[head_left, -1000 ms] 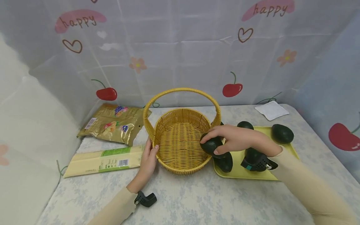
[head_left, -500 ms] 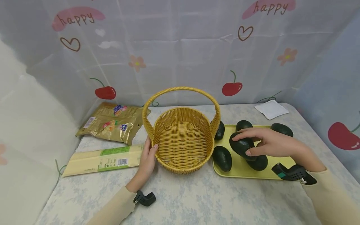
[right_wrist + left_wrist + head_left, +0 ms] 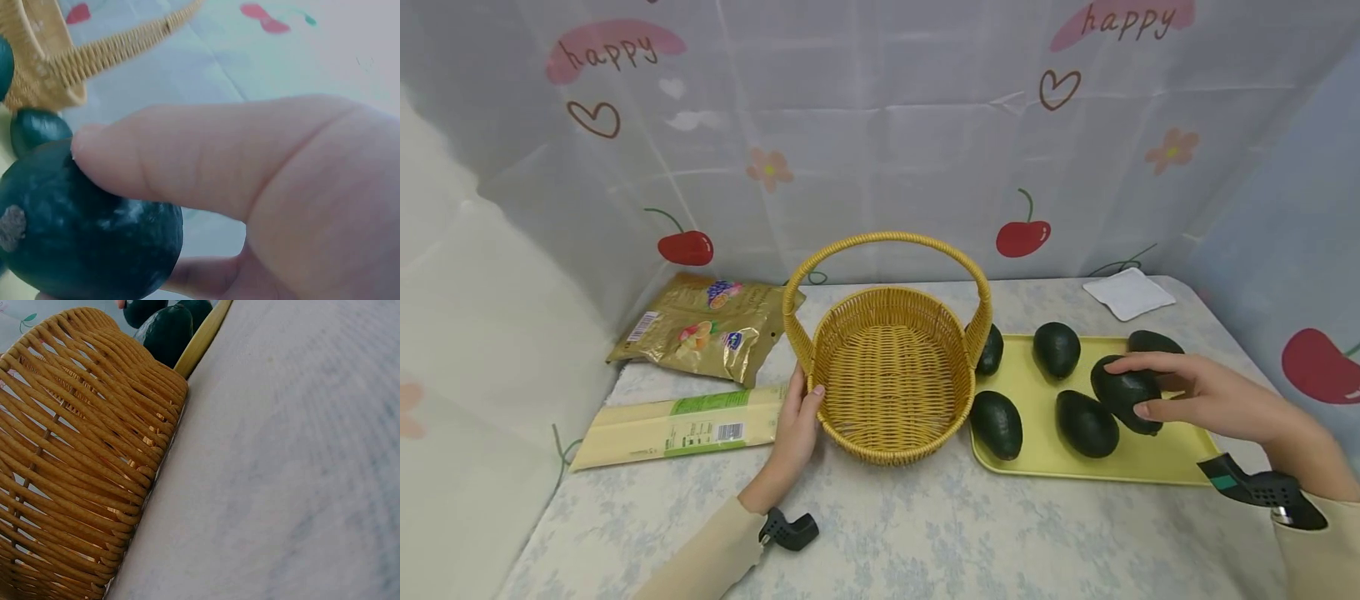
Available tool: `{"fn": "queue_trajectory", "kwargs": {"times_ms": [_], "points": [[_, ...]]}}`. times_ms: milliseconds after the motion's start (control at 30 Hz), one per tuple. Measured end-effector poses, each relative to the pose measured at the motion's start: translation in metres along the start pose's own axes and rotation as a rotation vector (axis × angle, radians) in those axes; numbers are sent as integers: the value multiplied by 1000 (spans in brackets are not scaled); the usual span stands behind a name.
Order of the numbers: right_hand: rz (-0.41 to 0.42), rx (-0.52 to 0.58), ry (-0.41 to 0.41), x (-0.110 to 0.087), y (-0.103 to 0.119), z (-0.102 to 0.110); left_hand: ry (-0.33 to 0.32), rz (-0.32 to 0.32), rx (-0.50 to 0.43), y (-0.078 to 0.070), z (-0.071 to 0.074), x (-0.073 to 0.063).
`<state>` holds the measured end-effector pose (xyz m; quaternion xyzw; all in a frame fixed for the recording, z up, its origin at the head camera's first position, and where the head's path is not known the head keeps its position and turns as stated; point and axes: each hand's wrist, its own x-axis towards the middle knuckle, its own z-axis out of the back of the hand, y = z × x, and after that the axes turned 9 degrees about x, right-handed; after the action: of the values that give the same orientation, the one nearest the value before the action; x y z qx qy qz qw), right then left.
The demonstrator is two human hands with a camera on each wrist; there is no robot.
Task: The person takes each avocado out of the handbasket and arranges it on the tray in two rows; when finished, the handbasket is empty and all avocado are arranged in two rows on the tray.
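Note:
A yellow wicker basket (image 3: 891,457) with a tall hoop handle stands mid-table. My left hand (image 3: 795,425) grips its left side, thumb over the rim and fingers along the outer wall. In the left wrist view the basket's woven side (image 3: 81,450) fills the left. Over the right part of a yellow tray (image 3: 1037,463), my right hand (image 3: 1213,398) holds a dark green avocado (image 3: 1122,392) between thumb and fingers; whether it touches the tray I cannot tell. The right wrist view shows the thumb pressed on this avocado (image 3: 87,231). Several other avocados (image 3: 1086,425) lie on the tray.
Left of the basket lie a gold snack bag (image 3: 700,329) and a long pale green-and-cream packet (image 3: 681,429). A white folded cloth (image 3: 1129,293) rests at the back right. A printed curtain (image 3: 880,150) hangs behind the table.
My right hand has moved right with the avocado, from the basket's right rim, across the tray, to its right part. My left hand and the basket stay in place.

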<state>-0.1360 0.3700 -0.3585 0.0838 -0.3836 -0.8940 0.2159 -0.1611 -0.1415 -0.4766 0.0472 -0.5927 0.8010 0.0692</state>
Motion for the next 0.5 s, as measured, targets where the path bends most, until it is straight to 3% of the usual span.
{"fn": "queue_trajectory", "kwargs": {"times_ms": [500], "points": [[-161,56,-60,-36,-51,-3,4,1,-4,0,0,0]]}}
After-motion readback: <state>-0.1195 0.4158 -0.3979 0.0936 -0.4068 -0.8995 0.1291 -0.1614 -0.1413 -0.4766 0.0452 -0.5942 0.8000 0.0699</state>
